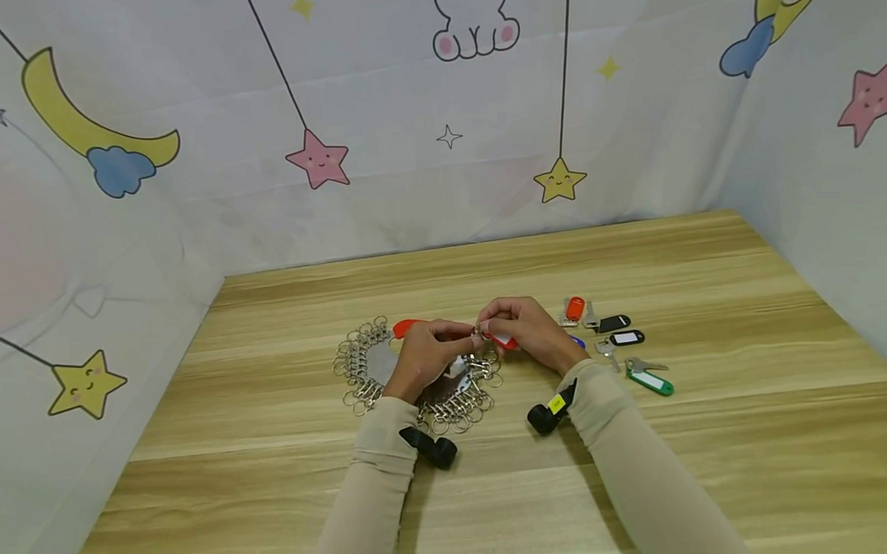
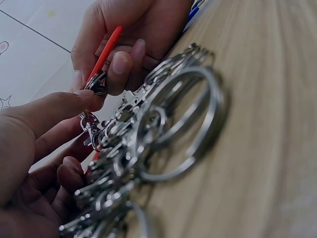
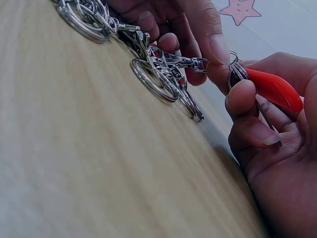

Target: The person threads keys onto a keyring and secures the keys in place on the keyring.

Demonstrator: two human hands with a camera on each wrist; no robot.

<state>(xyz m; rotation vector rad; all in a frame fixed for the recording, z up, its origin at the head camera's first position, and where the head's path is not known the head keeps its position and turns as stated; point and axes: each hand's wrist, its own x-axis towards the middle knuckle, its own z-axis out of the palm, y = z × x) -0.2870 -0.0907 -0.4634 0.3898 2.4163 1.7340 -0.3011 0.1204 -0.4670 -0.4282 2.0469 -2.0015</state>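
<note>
My left hand (image 1: 427,355) pinches a metal ring (image 3: 234,55) on a swivel clasp (image 3: 190,63) between thumb and fingers. Close against it, my right hand (image 1: 531,329) grips a red key tag (image 3: 275,89) by its split rings (image 3: 237,74). A key (image 3: 267,121) hangs from these rings, pointing down into the right palm. Both hands meet above a grey disc-like piece (image 1: 379,363), edged with many metal clasps and rings (image 1: 457,413). The left hand and wrist cover part of that piece. Behind the left hand a red, flat thing (image 1: 406,327) shows.
On the wooden table (image 1: 290,494), right of the right hand, lie a red tag (image 1: 576,308), black tags (image 1: 626,337), a green tag (image 1: 650,382) and several keys (image 1: 607,353). A blue tag (image 1: 578,341) is partly behind the right wrist. Printed cloth (image 1: 412,205) encloses the table's back and sides.
</note>
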